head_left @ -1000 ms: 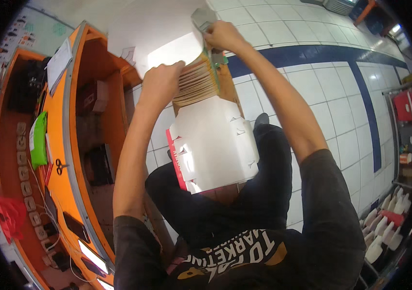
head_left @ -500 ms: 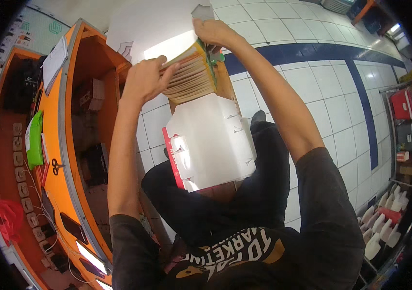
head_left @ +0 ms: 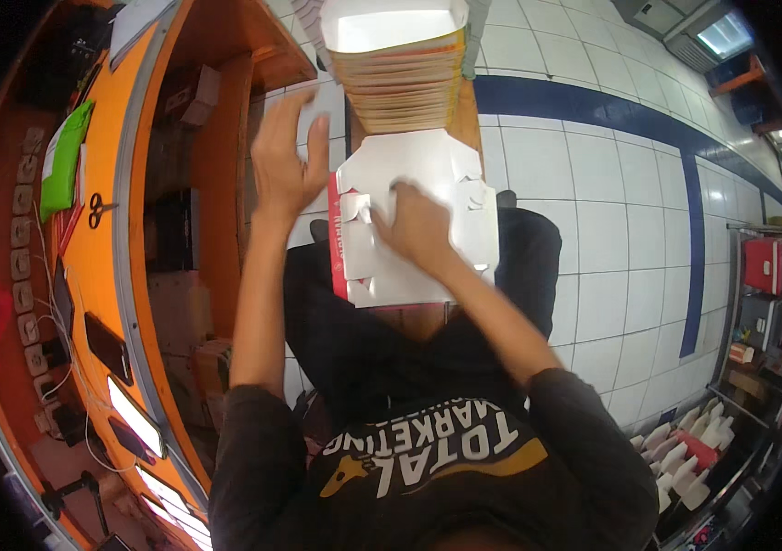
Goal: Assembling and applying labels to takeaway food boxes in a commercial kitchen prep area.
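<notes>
A white flat cardboard box blank (head_left: 418, 280), with cut flaps and a red edge on its left, lies over my lap. My right hand (head_left: 418, 230) is over its middle, slightly blurred. The thumb and forefinger are apart, the thumb close to a folded flap (head_left: 354, 208) on the blank's left; nothing shows in the grip. My left hand (head_left: 285, 161) is raised to the left of the blank, holding nothing, its fingers and thumb spread. Beyond the blank stands a tall stack of cardboard pieces (head_left: 405, 92) with brownish and yellow edges, its top white.
An orange counter (head_left: 138, 184) with shelves runs along my left, bearing scissors (head_left: 97, 210), a green packet (head_left: 65, 161) and a dark phone (head_left: 108, 347). White tiles (head_left: 616, 220) with a blue stripe cover the floor. A rack (head_left: 721, 367) stands at the right.
Both hands have left the white sheet at the top of the stack. The right hand has come back over the blank, while the left has drawn away from the stack's left side. My view has shifted.
</notes>
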